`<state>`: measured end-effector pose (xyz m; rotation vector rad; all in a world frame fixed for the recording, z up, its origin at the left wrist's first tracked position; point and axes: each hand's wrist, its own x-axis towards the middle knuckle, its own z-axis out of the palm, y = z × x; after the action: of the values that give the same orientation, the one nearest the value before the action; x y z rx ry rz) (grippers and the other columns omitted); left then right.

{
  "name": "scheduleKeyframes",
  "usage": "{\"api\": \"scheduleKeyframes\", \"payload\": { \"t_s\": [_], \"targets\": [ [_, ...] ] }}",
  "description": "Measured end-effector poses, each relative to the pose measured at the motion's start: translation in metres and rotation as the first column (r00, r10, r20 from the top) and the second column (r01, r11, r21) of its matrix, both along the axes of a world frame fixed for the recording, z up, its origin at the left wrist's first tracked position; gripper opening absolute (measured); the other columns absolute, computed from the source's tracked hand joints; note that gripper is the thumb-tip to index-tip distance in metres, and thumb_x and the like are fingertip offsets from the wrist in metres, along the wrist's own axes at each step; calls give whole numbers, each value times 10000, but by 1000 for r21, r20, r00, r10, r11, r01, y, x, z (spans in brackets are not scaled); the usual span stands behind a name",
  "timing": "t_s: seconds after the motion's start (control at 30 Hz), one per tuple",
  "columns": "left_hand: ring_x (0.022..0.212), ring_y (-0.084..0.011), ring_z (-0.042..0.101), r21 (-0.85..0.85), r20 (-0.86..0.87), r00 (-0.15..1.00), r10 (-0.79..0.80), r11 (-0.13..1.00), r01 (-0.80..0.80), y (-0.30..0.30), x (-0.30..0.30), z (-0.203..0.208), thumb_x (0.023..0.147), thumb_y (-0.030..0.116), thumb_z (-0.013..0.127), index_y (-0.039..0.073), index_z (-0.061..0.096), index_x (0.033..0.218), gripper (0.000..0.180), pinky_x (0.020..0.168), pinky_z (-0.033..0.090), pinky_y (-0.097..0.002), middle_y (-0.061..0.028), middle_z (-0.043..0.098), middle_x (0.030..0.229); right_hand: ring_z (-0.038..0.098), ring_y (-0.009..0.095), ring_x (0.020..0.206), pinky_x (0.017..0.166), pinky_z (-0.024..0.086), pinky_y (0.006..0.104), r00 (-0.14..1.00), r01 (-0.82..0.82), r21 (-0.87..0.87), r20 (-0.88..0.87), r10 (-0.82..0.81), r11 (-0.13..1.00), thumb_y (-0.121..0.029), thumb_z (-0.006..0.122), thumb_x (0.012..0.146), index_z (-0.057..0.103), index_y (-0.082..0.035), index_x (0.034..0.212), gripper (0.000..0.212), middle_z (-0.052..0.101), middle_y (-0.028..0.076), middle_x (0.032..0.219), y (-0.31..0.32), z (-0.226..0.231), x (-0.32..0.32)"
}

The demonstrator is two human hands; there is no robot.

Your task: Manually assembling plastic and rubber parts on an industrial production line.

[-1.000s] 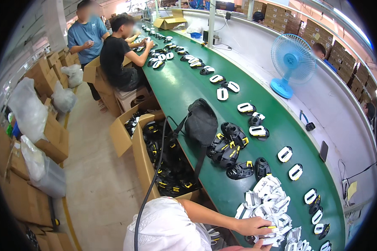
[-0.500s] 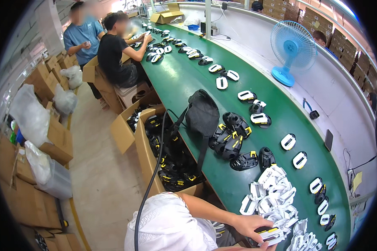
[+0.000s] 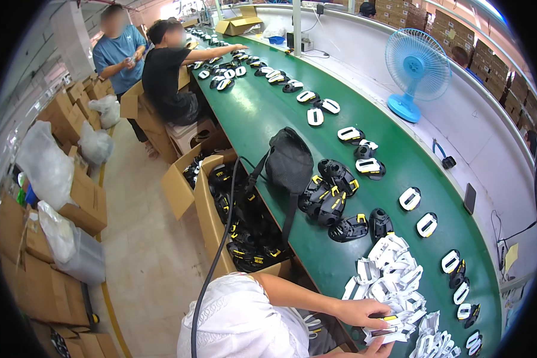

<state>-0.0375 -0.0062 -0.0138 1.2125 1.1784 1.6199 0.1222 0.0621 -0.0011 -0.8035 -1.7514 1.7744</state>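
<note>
At the lower right, my left hand and my right hand are both closed on one small plastic part, white with a yellow strip and dark plastic at its edge. My fingers hide some of it. It is held at the near edge of a heap of loose white plastic parts. Beyond the heap lie several black plastic shells with yellow clips. A second heap of white parts lies right of my hands.
A black mesh bag sits on the green table. An open carton of black parts stands along its left edge. A black cable hangs in front. Black-and-white pieces line the table's far side, near a blue fan. Two people work at the far left.
The part in my hands has turned and shifted slightly up; my left fingers now reach over its top. Down the table, the seated person's arm has stretched out across it.
</note>
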Motion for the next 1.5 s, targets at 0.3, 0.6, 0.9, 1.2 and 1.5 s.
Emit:
{"api": "scheduleKeyframes", "payload": {
  "t_s": [0.3, 0.6, 0.9, 1.2, 1.5],
  "targets": [
    [564, -234, 516, -6, -104, 972, 211, 977, -213, -3, 11, 0, 853, 337, 594, 4, 519, 849, 341, 541, 393, -323, -137, 547, 658, 489, 290, 1140, 955, 394, 383, 995, -89, 23, -50, 90, 996, -284, 546, 898, 320, 59, 1343, 605, 443, 206, 1307, -4, -10, -8],
    [551, -218, 515, 22, -42, 984, 175, 984, -174, 2, 9, -4, 872, 320, 574, 3, 509, 832, 325, 529, 388, -315, -128, 544, 643, 480, 293, 1151, 959, 391, 385, 993, -40, -65, -114, 32, 997, -352, 567, 891, 327, 60, 1335, 651, 447, 208, 1298, -4, -31, -12],
    [534, -211, 502, 54, -74, 980, 186, 982, -182, 4, 11, -2, 868, 311, 580, 5, 505, 822, 318, 507, 377, -316, -121, 524, 613, 487, 283, 1140, 949, 397, 378, 999, 5, -12, -51, -6, 1000, -356, 550, 900, 348, 65, 1317, 626, 453, 205, 1285, -2, -37, -16],
    [509, -251, 498, 41, -88, 983, 159, 987, -156, 7, 18, 0, 867, 303, 573, 6, 500, 824, 308, 492, 376, -332, -136, 516, 592, 493, 273, 1128, 939, 403, 372, 998, 55, 41, 30, -56, 998, -360, 534, 908, 369, 70, 1298, 604, 460, 202, 1271, 5, -44, -14],
    [501, -255, 502, 53, -105, 988, 118, 992, -112, 9, 9, -3, 878, 307, 565, 8, 494, 831, 311, 486, 374, -330, -128, 525, 590, 499, 263, 1117, 929, 408, 366, 989, 103, 89, 101, -112, 991, -364, 517, 916, 389, 74, 1280, 584, 467, 198, 1258, 12, -45, -14]
  ]
}}
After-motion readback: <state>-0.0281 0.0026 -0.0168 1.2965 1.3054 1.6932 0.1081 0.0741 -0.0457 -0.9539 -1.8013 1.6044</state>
